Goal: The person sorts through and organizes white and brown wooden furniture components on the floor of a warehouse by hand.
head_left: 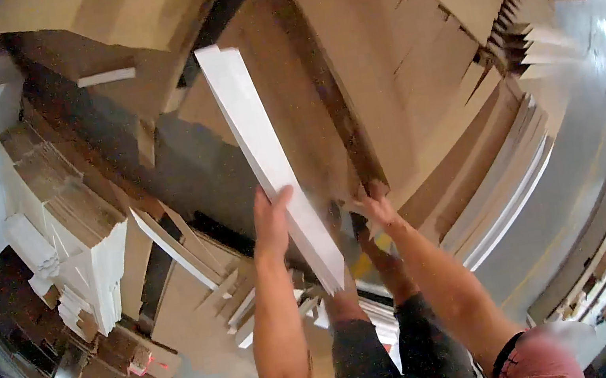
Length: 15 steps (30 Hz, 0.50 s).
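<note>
Head view looks down on two bare forearms that come up from the lower edge. The left hand is closed around a long, flat white cardboard strip, with the thumb on its near face and the fingers behind it; the hold is at the lower half of the strip. The strip stands tilted, its top end up and to the left, its lower end down near the middle of the picture, in front of a large brown cardboard sheet. The right hand is just beside the lower end of the strip and lies against the edge of the brown sheet; its fingers look bent, but I cannot tell if they really grip something. Between the two forearms a pair of legs in dark grey trousers is visible. To the left there is a stack of folded brown and white cardboard pieces, and more white strips lie low beside the left forearm. On the right, a pile of flat pale boards leans next to the grey floor.
</note>
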{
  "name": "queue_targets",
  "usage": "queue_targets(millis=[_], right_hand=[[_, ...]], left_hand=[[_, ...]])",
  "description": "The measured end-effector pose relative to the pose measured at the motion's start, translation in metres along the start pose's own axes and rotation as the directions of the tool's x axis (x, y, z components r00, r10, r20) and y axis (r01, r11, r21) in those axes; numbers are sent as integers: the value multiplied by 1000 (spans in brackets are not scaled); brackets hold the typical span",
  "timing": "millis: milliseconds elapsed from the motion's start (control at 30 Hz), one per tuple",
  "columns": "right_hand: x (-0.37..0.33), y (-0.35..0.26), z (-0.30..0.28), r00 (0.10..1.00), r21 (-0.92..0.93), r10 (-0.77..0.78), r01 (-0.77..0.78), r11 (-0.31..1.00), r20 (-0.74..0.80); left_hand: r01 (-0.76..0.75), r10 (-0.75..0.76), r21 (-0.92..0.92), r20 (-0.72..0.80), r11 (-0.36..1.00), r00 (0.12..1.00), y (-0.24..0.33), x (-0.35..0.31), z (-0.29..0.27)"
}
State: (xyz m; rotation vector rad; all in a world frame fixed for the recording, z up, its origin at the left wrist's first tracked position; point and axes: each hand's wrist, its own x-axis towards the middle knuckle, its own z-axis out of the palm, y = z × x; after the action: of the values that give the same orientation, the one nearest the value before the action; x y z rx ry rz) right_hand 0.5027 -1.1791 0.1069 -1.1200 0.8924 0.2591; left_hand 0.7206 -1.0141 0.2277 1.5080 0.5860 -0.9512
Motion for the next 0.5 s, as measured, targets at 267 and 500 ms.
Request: queue_targets(millis=[267,500], right_hand=[[-24,-9,44,941,-455,-151,-4,890,-303],[-77,-84,93,951,-22,148,-160,987,-271]], left_hand=[[42,-28,-174,81,984,996,2,41,-9],[133,-105,-275,116,952,988,4,28,-9]])
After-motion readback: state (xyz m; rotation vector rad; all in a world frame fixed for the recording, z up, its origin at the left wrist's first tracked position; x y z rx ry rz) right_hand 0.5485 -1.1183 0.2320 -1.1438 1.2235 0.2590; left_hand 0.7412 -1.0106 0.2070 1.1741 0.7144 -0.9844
